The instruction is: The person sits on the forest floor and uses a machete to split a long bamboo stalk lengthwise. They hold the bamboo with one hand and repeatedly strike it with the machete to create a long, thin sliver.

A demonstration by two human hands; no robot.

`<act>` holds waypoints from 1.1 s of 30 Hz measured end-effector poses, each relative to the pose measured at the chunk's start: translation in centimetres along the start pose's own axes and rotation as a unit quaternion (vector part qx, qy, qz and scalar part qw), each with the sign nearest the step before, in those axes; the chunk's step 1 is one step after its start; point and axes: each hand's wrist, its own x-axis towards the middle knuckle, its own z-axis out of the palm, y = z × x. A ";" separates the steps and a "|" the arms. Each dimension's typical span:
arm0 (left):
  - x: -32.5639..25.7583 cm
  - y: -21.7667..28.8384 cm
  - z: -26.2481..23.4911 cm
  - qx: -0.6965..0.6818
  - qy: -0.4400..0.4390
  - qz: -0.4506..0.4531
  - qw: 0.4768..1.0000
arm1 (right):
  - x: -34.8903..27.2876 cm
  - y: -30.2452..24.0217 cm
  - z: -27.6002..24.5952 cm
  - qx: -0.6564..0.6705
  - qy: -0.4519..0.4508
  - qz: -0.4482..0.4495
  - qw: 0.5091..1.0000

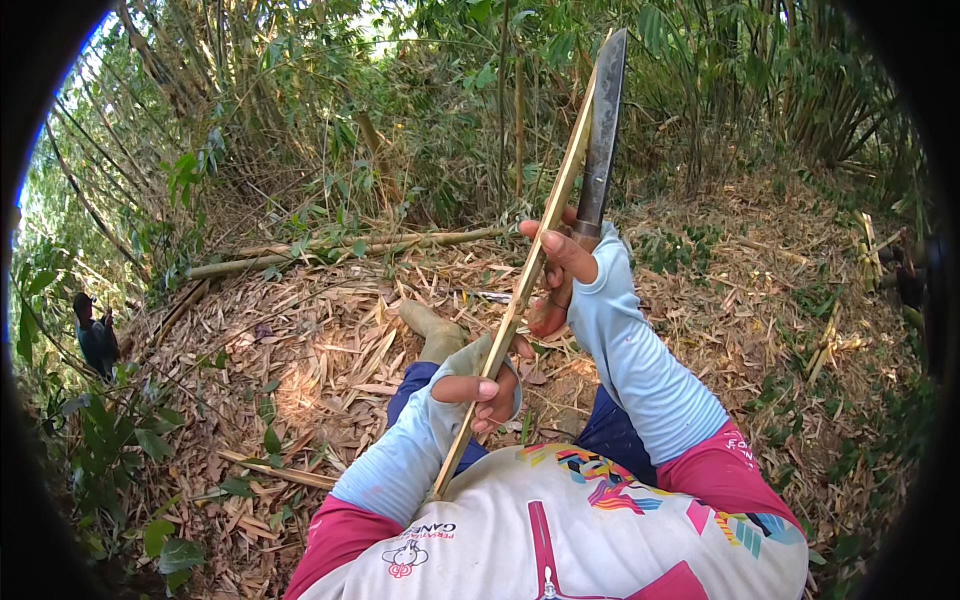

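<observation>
A long, narrow strip of split bamboo (pixel 522 285) slants up and to the right in front of my body, its lower end close to my shirt. My left hand (pixel 480 392) is closed round its lower part, thumb across the front. Higher up, my right hand (pixel 567 258) grips the brown wooden handle of a machete (pixel 602 140), and its thumb and fingers also touch the strip. The dark blade points upward, almost parallel to the strip and just right of it. Light blue sleeves reach over both of my palms.
Dry bamboo leaves and husks (pixel 330 340) cover the ground. A cut bamboo pole (pixel 350 245) lies across the ground ahead. Dense bamboo clumps (pixel 800 90) stand behind. Another person (pixel 95 335) is at the far left. A short split piece (pixel 275 468) lies left of me.
</observation>
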 end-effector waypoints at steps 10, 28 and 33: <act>-1.4 -2.7 -1.5 -0.043 -0.025 0.008 0.999 | 1.9 1.9 -2.1 -0.050 0.085 -0.038 0.994; -12.3 -0.7 -7.5 0.657 0.399 -0.071 0.636 | 1.0 0.2 -7.4 0.087 0.058 -0.079 0.991; -5.5 -0.4 -1.9 0.583 0.290 0.058 0.757 | -0.5 1.2 -7.6 0.082 0.022 -0.066 0.994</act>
